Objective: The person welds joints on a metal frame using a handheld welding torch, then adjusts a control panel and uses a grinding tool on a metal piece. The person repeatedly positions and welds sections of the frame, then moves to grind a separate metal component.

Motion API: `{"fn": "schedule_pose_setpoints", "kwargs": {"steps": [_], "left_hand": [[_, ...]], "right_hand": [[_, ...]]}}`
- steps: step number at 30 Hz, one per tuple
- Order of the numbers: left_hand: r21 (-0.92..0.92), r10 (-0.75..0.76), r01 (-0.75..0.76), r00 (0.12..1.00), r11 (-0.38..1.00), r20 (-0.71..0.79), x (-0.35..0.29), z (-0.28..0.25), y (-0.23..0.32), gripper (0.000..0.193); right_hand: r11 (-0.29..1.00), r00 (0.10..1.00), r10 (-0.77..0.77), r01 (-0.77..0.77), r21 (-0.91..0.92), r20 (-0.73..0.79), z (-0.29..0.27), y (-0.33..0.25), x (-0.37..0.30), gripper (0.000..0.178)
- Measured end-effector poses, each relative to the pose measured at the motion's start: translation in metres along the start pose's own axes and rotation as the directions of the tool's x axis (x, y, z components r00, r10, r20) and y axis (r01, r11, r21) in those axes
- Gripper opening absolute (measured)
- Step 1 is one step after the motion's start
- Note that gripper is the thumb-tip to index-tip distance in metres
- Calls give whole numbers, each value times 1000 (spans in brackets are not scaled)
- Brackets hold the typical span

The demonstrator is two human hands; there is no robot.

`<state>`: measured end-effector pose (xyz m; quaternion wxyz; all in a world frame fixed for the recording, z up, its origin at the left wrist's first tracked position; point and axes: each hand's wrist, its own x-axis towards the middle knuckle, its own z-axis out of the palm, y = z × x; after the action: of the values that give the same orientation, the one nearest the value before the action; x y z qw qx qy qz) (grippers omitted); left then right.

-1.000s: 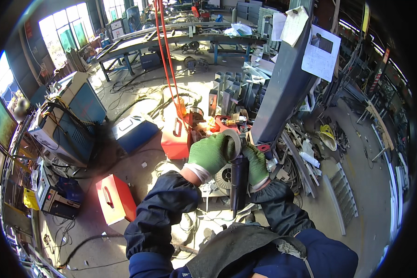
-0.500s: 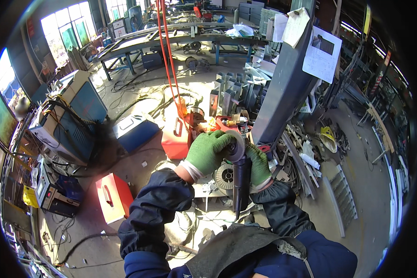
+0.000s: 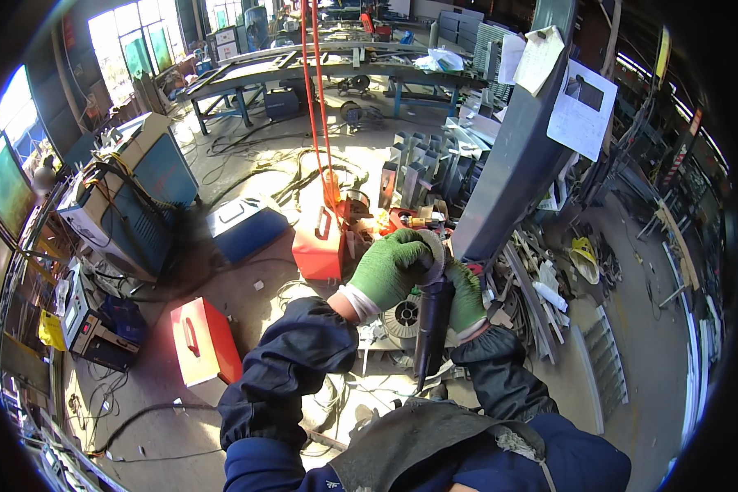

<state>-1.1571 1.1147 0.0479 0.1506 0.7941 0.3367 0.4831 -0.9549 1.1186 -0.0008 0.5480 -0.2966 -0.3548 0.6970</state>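
Note:
An angle grinder (image 3: 431,328) is held up in front of me, its dark body hanging downward and its grey disc (image 3: 435,256) at the top. My left hand (image 3: 389,275), in a green knitted glove, is closed at the disc's left side, fingers curled at its middle; the exact fingertip contact is hidden. My right hand (image 3: 467,299), gloved alike, wraps round the right side of the grinder's head, partly hidden behind it. The cord end points down toward my dark apron (image 3: 422,439).
Red metal boxes (image 3: 205,340) and a blue box (image 3: 246,231) stand on the floor at left, near a welding machine (image 3: 131,197). A grey steel post (image 3: 512,148) leans close at right. Beyond my hands are cut steel tubes (image 3: 422,168), hanging red lines (image 3: 313,98) and a wire spool (image 3: 403,318).
The view has shifted slightly, and my hands and the grinder appear a little farther right. The disc looks turned a bit; both hands keep their hold.

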Motion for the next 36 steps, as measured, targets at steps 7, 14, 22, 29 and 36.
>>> {"fn": "schedule_pose_setpoints", "kwargs": {"steps": [7,14,22,29,36], "left_hand": [[-5,-176,176,983,984,-50,-3,2,2,11],[304,-367,365,929,880,-55,-2,10,27,26],[189,-341,349,937,918,-73,0,11,23,25],[235,67,-68,998,970,9,2,5,22,18],[156,-49,63,995,986,-90,-7,14,30,19]], "right_hand": [[997,998,-20,24,-68,54,-8,-3,2,31],[994,997,-71,72,-76,24,-7,-5,2,36],[991,996,-81,84,-105,33,-14,-8,2,37],[999,998,-35,33,33,55,0,-13,-11,31],[997,1000,21,-21,79,-8,3,-12,-14,34]]}}
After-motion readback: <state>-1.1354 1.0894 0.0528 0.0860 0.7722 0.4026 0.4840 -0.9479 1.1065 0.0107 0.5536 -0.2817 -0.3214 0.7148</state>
